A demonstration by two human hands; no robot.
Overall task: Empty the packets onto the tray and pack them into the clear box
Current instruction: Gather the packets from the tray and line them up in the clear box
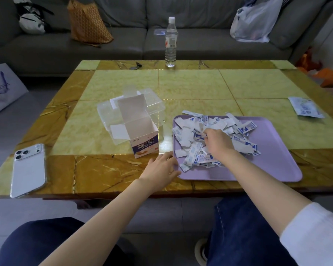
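Head view: the right hand (pixel 218 140) digs into the packets (pixel 210 139) heaped on the tray (pixel 273 166), grip curled around a few. The left hand (pixel 161 166) lies released on the worktop (pixel 190 87), touching the tray's near left corner. The clear box (pixel 131 108) stands left of the tray, behind an opened carton (pixel 142 139).

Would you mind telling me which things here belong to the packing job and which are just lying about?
Job: packets, purple tray, clear box, cardboard carton.
Lying about: phone, water bottle, keys, flat packet at the table's right edge.
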